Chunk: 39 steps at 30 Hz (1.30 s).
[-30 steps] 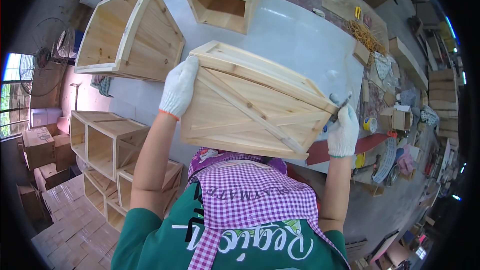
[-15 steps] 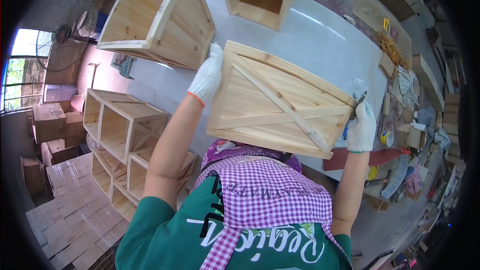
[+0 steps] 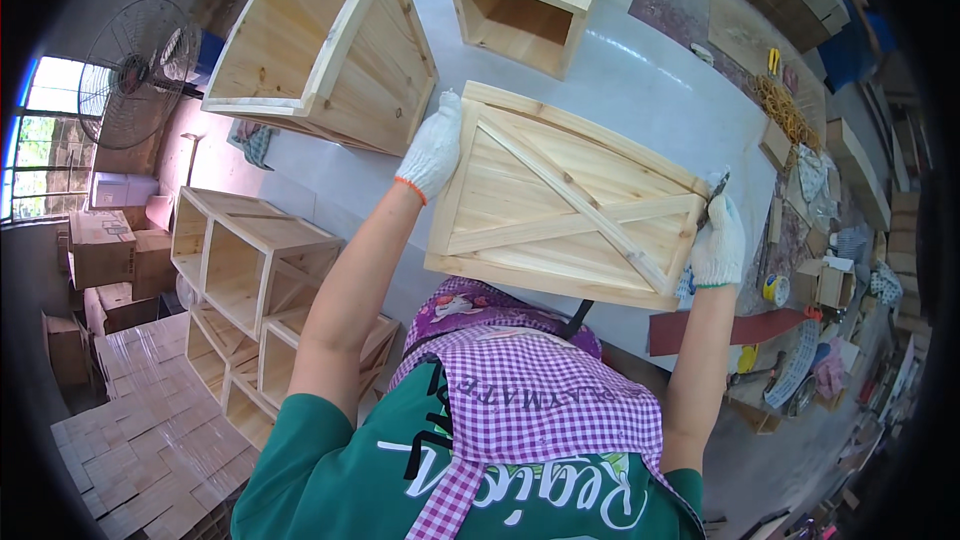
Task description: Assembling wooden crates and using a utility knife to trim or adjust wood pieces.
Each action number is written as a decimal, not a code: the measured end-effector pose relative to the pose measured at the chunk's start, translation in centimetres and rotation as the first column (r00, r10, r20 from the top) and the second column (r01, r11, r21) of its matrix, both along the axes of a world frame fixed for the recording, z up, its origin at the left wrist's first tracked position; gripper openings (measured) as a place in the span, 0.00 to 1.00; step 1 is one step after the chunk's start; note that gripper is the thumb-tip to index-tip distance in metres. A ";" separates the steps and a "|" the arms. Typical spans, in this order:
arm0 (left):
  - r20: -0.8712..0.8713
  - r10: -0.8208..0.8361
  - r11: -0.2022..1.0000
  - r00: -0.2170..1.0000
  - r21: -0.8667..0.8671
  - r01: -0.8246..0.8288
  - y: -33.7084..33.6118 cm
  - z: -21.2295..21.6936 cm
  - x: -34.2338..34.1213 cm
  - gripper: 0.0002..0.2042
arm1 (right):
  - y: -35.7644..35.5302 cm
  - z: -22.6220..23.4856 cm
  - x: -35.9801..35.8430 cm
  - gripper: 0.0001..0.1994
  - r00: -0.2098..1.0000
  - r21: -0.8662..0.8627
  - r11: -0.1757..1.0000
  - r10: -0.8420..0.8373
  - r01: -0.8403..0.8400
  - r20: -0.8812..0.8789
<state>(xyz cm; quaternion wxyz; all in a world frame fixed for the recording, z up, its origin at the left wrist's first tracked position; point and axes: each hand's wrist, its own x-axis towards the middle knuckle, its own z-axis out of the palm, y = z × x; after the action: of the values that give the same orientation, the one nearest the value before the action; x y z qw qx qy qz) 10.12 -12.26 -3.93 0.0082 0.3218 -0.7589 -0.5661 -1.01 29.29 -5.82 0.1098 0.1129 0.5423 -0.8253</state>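
Note:
A pale wooden crate (image 3: 570,215) with crossed slats on its upper face lies in front of me on the grey table. My left hand (image 3: 434,150), in a white knit glove with an orange cuff, grips its left edge; the thumb is hidden. At the right end, my gloved right hand (image 3: 719,245) is closed around a small dark tool (image 3: 720,185), whose kind I cannot make out, and rests against the crate's edge. An open wooden crate (image 3: 375,60) stands just beyond my left hand. Farther off is another open crate (image 3: 520,25).
More crates (image 3: 235,250) are stacked at the left, beside wrapped cardboard (image 3: 160,420) and a standing fan (image 3: 135,75). On the right, the table (image 3: 640,70) carries yellow-handled scissors (image 3: 773,60), a heap of tan strands (image 3: 785,110), a tape roll (image 3: 775,288) and a dark red strip (image 3: 700,330).
The view has shifted a little, so the far crates sit slightly lower in it. Both hands stay at the crate's two ends, and the hold looks the same.

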 end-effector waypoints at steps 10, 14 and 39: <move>-0.111 -0.023 0.998 0.994 -0.061 0.017 0.0 0.6 -1.7 0.40 | -0.3 -0.8 0.1 0.07 0.992 0.049 0.995 -0.076 0.082 -0.102; -0.056 -0.044 0.996 0.997 -0.080 0.040 -0.3 0.9 -2.7 0.38 | -0.3 1.2 3.0 0.09 0.978 0.102 0.981 -0.153 0.168 -0.142; -0.194 -0.039 0.997 0.980 0.056 0.051 0.7 0.2 4.2 0.23 | -0.4 2.7 3.2 0.07 0.982 0.370 0.916 -0.103 0.156 -0.159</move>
<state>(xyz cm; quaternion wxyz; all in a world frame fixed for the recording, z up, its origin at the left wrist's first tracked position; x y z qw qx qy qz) 14.37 -11.59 -3.72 0.0590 0.2486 -0.7440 -0.6174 2.17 28.88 -3.14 -0.0063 0.1112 0.6899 -0.7153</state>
